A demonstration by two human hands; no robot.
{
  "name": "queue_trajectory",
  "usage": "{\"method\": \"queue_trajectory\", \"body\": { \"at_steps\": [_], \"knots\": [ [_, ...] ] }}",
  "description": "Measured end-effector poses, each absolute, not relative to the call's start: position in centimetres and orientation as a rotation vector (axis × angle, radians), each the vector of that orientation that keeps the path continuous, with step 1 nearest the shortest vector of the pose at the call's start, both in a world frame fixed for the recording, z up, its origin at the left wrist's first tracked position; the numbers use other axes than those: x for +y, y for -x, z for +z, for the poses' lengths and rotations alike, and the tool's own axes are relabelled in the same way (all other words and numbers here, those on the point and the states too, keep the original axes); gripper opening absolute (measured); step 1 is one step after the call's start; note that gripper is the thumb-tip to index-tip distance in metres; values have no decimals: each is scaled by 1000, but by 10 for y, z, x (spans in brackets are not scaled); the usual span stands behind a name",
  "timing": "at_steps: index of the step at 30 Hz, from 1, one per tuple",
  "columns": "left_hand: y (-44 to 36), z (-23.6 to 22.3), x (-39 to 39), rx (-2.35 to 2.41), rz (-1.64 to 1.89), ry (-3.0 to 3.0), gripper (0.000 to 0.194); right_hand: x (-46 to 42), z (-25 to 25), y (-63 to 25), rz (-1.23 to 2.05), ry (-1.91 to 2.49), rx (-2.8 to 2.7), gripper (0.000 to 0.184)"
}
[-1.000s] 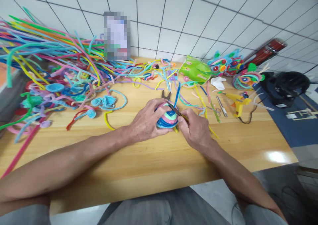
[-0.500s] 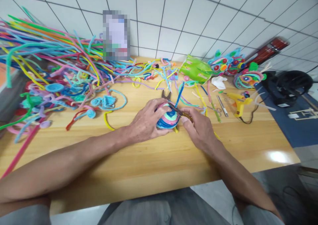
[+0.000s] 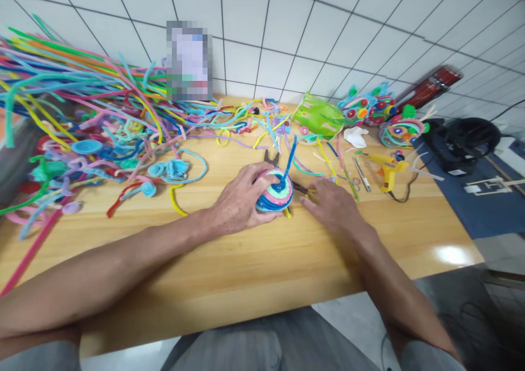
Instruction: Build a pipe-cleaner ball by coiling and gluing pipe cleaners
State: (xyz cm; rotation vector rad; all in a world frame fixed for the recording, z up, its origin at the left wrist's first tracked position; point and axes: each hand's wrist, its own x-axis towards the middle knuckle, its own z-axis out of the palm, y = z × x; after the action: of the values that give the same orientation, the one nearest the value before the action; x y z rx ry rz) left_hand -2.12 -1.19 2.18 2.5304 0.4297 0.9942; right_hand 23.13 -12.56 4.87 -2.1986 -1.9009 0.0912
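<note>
My left hand (image 3: 240, 201) is curled around a round disc (image 3: 275, 195) coiled from blue, pink and green pipe cleaners, pressing it on the wooden table (image 3: 254, 261). A blue pipe-cleaner end (image 3: 289, 160) sticks up from the disc's middle. My right hand (image 3: 334, 208) lies low on the table just right of the disc. Its fingers are still closed on a small dark cutter with a yellow handle (image 3: 304, 188), whose tip points at the disc.
A big heap of coloured pipe cleaners (image 3: 82, 119) fills the left and back. Behind the disc lie pliers (image 3: 272, 157). To the right are a yellow glue gun (image 3: 385, 170), a knife (image 3: 361, 173), a green packet (image 3: 320, 117) and finished coiled figures (image 3: 381, 114).
My right hand has dropped from the top of the disc to the table on its right, taking the cutter with it. The blue end now stands free. My left hand stayed.
</note>
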Motion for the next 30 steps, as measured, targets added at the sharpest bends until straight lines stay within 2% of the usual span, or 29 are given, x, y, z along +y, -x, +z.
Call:
{"method": "queue_trajectory", "body": {
  "at_steps": [2, 6, 10, 12, 16, 19, 20, 25, 30],
  "knots": [
    [22, 22, -12, 429, 988, -2529, 66, -123, 52, -228, 91, 1979, -1947, 31],
    [22, 22, -13, 417, 965, -2548, 68, -107, 78, -209, 335, 1650, -1735, 31],
    [22, 21, -13, 411, 986, -2552, 67, -86, 96, -185, 518, 1513, -1641, 17],
    [22, 20, -13, 407, 992, -2559, 68, -82, 99, -176, 463, 1509, -1680, 13],
    [21, 20, -12, 376, 1006, -2570, 72, -88, 105, -167, 227, 1510, -1912, 17],
    [21, 21, -12, 382, 1012, -2575, 72, -86, 104, -170, 264, 1512, -1877, 17],
    [22, 21, -12, 383, 1015, -2576, 72, -82, 101, -173, 336, 1521, -1791, 17],
    [22, 20, -13, 375, 1003, -2569, 70, -60, 76, -191, 859, 1426, -1401, 49],
    [22, 23, -13, 408, 981, -2534, 66, -70, 76, -198, 930, 1431, -1324, 47]
  ]
}}
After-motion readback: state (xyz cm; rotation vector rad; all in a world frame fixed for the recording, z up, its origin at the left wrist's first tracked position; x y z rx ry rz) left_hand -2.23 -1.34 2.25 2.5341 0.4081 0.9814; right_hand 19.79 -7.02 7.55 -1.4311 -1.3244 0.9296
